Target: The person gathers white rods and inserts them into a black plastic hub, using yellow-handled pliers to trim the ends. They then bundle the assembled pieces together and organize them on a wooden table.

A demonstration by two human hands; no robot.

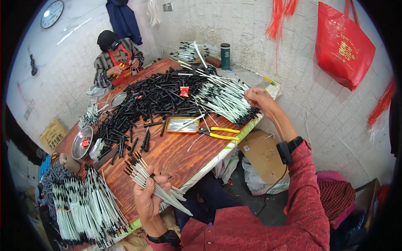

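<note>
My left hand is closed around a bundle of thin white rods with black tips, held above the table's near edge. The rods fan out toward the upper left. At the table's right end my right hand pinches a thin rod, only partly visible at the fingertips. Just below and left of that hand lies a large heap of white rods with black ends. Yellow-handled pliers rest nearer me, beside a shallow orange-rimmed tin holding thin pale pieces.
Black tubular parts cover the table's middle. A metal bowl and bundled rods are at the left, a green bottle at the back. A co-worker sits across. A cardboard box stands below the right edge.
</note>
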